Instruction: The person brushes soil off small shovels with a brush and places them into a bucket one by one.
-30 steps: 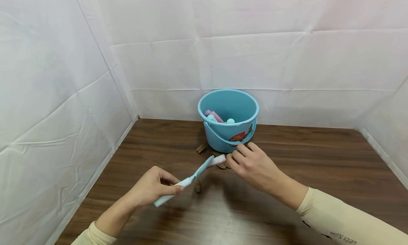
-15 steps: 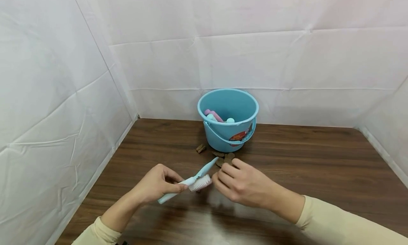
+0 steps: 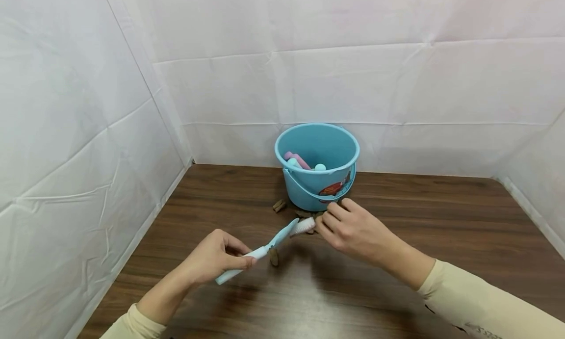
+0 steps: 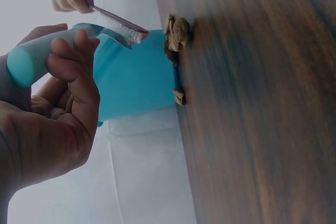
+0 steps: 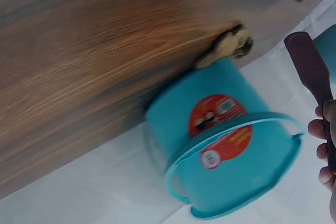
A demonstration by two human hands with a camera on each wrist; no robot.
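My left hand (image 3: 216, 258) grips the pale handle of a small light-blue trowel (image 3: 282, 233), held above the table with its blade pointing away and to the right. My right hand (image 3: 357, 231) holds a scrubbing brush (image 3: 303, 226) by its handle. White bristles lie against or very near the far end of the blade; contact is hard to tell. In the right wrist view the brush's dark maroon back (image 5: 310, 66) shows, with fingers curled round the handle. On the table below the tools lies a brown stone-like piece (image 3: 274, 256).
A blue bucket (image 3: 309, 187) with a hanging handle stands at the back, holding a pink item (image 3: 300, 161) and pale blue ones. Several brown stone-like pieces (image 3: 279, 205) lie at its foot. White cloth walls (image 3: 353, 84) enclose the wooden table (image 3: 441, 221).
The brush moved along the trowel toward my left hand, then back out to the blade's tip with my right hand. My left hand and the trowel shifted only slightly.
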